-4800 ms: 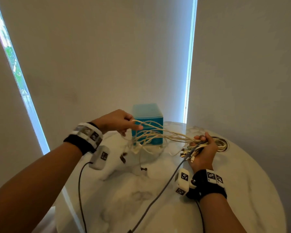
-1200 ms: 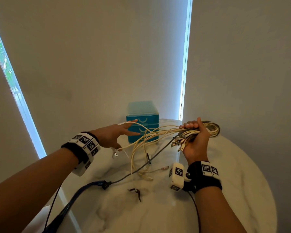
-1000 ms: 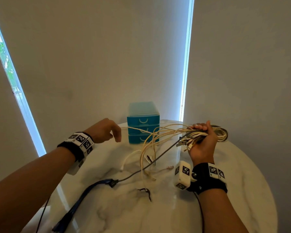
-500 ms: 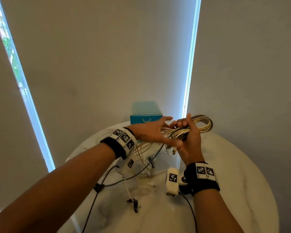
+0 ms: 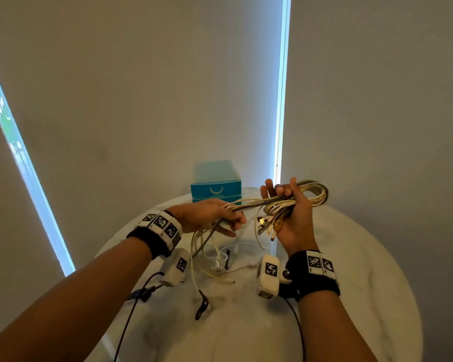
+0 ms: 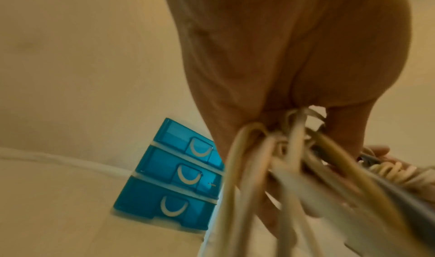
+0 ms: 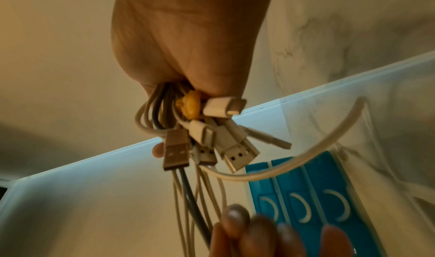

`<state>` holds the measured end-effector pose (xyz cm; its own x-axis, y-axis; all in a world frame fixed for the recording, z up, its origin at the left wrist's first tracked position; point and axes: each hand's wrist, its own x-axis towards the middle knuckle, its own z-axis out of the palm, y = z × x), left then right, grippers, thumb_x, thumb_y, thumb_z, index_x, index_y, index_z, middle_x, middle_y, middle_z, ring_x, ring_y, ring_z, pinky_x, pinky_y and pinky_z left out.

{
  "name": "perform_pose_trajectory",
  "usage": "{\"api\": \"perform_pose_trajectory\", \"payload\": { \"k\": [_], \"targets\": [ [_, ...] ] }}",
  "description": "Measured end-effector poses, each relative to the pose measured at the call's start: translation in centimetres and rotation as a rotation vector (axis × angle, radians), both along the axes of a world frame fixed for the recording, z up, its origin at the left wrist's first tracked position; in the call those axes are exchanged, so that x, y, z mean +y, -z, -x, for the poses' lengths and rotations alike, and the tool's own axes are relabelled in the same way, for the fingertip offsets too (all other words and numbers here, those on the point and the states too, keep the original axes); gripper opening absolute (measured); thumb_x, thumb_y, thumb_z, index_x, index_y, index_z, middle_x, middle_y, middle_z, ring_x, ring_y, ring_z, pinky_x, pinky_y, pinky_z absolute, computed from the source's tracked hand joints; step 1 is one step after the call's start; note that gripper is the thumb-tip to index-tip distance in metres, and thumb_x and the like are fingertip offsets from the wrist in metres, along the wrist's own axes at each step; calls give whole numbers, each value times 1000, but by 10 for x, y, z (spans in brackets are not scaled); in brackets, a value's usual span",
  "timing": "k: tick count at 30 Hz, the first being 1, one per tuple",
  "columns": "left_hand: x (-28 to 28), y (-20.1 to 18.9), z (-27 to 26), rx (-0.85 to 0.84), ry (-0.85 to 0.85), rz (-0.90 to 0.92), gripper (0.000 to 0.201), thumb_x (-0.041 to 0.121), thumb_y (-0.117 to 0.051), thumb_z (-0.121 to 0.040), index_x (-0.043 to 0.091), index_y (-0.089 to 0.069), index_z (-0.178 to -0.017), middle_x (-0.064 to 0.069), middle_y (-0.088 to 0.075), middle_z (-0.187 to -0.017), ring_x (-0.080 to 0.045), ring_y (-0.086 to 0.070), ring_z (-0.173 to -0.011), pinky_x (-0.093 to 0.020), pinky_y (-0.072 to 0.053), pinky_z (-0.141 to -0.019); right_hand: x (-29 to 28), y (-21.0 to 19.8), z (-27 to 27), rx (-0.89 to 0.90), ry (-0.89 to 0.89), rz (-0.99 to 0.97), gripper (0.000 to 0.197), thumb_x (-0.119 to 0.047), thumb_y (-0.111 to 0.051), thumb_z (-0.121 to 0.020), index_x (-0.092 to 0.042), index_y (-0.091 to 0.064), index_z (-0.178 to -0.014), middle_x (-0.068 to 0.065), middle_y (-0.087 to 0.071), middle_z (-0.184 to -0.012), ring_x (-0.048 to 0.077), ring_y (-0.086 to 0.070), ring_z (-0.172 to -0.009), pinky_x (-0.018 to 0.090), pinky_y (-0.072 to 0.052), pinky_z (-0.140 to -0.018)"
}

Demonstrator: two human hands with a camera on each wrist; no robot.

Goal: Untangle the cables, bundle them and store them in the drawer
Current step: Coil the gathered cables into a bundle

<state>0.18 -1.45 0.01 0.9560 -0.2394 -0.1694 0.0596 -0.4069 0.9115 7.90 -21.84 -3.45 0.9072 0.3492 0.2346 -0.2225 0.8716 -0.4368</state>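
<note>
My right hand [image 5: 290, 212] grips a looped bundle of cream and grey cables [image 5: 309, 195] above the table, with their USB plugs [image 7: 207, 140] sticking out below the palm. My left hand [image 5: 215, 214] is curled round the strands [image 6: 282, 158] that run leftward out of that bundle. From it the loose cable ends [image 5: 209, 257] hang down onto the marble tabletop [image 5: 364, 257]. The blue three-drawer box [image 5: 216, 185] stands behind the hands, and all three drawers [image 6: 179, 175] are shut.
A small black clip-like piece [image 5: 202, 307] lies on the table near its front. Black leads [image 5: 131, 309] run from my wrist cameras off the table edge. Grey blinds hang close behind the round table, with bright gaps at the left and centre.
My left hand came in from the left and took hold of the strands beside my right hand. The right hand has raised the bundle slightly.
</note>
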Motion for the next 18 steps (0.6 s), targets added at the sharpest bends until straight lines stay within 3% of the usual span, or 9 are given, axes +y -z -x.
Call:
{"api": "perform_pose_trajectory", "payload": {
  "k": [2,5,7,9,10,12,13,14,18],
  "targets": [
    [-6,2,1,-1,-44,68,20,13,-59,-108,11,-66,-126,-10,-71,-133,-26,-67,-127,-51,-45,-121,1,-2,2,-2,-4,-32,45,-36,-52,-114,-13,-54,-75,6,-60,-78,28,-76,-105,43,-63,-99],
    [-22,13,3,61,14,200,50,17,-70,-95,6,-56,-142,-17,-66,-145,-32,-62,-138,-49,-39,-125,-1,-6,5,14,-20,-86,44,-35,-53,-114,-14,-54,-75,4,-59,-77,25,-77,-98,42,-63,-96],
    [-28,24,2,103,148,247,57,23,-63,-103,-6,-47,-150,-23,-67,-140,-37,-63,-133,-53,-34,-128,-6,-6,3,36,-16,-124,44,-34,-54,-113,-13,-55,-74,3,-59,-76,23,-77,-93,42,-64,-94],
    [-30,32,-1,122,169,275,59,35,-56,-108,-6,-48,-150,-19,-71,-106,-29,-70,-101,-57,-39,-124,-12,-4,1,57,-1,-162,44,-33,-56,-112,-13,-56,-73,3,-60,-75,22,-76,-92,41,-64,-93],
    [-30,31,-1,131,159,298,61,41,-54,-109,-4,-49,-150,-10,-61,-88,-19,-64,-81,-54,-50,-116,-15,-3,0,67,8,-173,44,-33,-57,-112,-13,-56,-73,2,-60,-75,21,-76,-92,41,-64,-92],
    [-26,23,-1,104,120,301,63,50,-47,-110,1,-50,-150,3,-37,-75,-6,-41,-61,-28,-63,-74,-17,0,-3,79,21,-176,44,-33,-57,-112,-14,-56,-73,2,-61,-75,21,-76,-91,40,-65,-91],
    [-23,18,-1,70,90,272,65,52,-45,-110,3,-51,-151,4,-31,-75,-4,-32,-59,-17,-51,-54,-17,1,-5,81,24,-169,43,-33,-57,-112,-14,-57,-73,2,-62,-75,21,-76,-90,40,-65,-91],
    [-20,12,0,38,70,236,66,53,-45,-109,3,-51,-152,6,-29,-75,-4,-27,-59,-13,-37,-44,-17,2,-7,84,25,-158,43,-34,-56,-112,-13,-57,-74,2,-62,-75,21,-76,-90,40,-65,-91],
    [-8,-10,6,-3,44,-8,76,70,-29,-105,13,-66,-140,6,-37,-74,-5,-29,-60,-14,-29,-42,-12,4,-8,58,29,-56,42,-35,-55,-113,-13,-57,-77,3,-63,-78,23,-78,-93,40,-65,-92]
  ]
}}
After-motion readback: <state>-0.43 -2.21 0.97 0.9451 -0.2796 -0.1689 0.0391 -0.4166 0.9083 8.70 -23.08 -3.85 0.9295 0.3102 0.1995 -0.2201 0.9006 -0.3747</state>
